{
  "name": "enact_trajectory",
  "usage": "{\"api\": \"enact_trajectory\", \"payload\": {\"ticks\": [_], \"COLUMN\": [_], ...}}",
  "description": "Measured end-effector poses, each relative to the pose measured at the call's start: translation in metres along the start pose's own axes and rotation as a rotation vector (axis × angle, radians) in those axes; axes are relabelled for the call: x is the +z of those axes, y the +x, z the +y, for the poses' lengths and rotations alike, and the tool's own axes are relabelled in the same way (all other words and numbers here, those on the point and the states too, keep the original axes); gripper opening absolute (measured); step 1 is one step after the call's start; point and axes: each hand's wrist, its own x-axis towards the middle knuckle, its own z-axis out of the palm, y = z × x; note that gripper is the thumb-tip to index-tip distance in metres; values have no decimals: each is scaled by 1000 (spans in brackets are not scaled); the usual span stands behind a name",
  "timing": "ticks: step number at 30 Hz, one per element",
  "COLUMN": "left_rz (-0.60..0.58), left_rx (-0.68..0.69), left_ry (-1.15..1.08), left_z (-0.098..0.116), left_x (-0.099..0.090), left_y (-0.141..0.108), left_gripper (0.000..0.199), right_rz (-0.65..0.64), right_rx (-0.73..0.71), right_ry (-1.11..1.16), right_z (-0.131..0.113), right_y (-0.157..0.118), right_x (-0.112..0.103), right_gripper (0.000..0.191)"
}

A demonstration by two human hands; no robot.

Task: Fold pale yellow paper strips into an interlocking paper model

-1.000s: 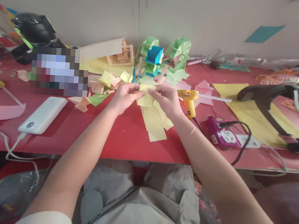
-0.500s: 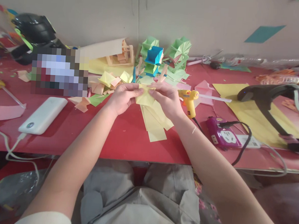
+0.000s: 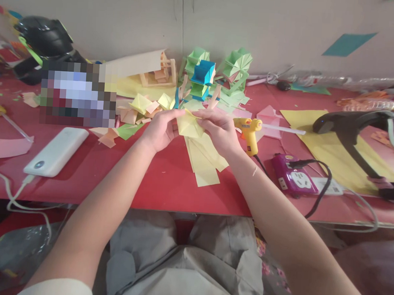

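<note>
A small creased square of yellow paper (image 3: 190,125) is held up over the middle of the red table. My left hand (image 3: 162,130) grips its left edge near the top, with the fingers partly behind the sheet. On the other side my right hand (image 3: 220,129) pinches the right edge between thumb and fingers. Beneath it lie several pale yellow paper strips (image 3: 206,168), partly covered by my right hand. Folded yellow paper pieces (image 3: 141,104) sit just beyond my left hand.
A yellow glue gun (image 3: 250,135) lies right of my right hand, near a purple power socket (image 3: 293,175). At left is a white power bank (image 3: 56,152) with a cable. Green paper wheels (image 3: 236,63) and a blue folded model (image 3: 203,74) stand by the wall.
The yellow paper has tilted, so more of its creased face shows. My left thumb has moved off its front toward the top edge. My right hand has barely moved.
</note>
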Motion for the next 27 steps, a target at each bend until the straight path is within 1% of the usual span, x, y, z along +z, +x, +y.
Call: {"api": "enact_trajectory", "payload": {"ticks": [3, 6, 12, 14, 17, 20, 23, 27], "left_rz": [10, 6, 5, 26, 66, 100, 90, 40], "left_rx": [11, 23, 39, 74, 168, 248, 292, 281], "left_ry": [30, 65, 138, 205, 335, 448, 505, 530], "left_z": [1, 1, -2, -2, -2, -3, -4, -3], "left_x": [1, 0, -2, -1, 0, 0, 0, 1], "left_y": [-1, -1, 0, -1, -3, -4, -5, -6], "left_gripper": [27, 24, 19, 19, 20, 21, 22, 24], "right_rz": [4, 5, 2, 25, 70, 63, 40, -13], "right_rx": [8, 29, 103, 99, 41, 19, 47, 22], "right_ry": [-26, -14, 43, 5, -94, -163, -197, -250], "right_z": [-2, -3, -4, -4, -1, 2, 4, 3], "right_y": [-1, -1, 0, 0, 1, 2, 3, 4], "right_x": [0, 0, -2, -1, 0, 0, -2, -5], "right_gripper": [22, 24, 21, 24, 35, 39, 41, 42]}}
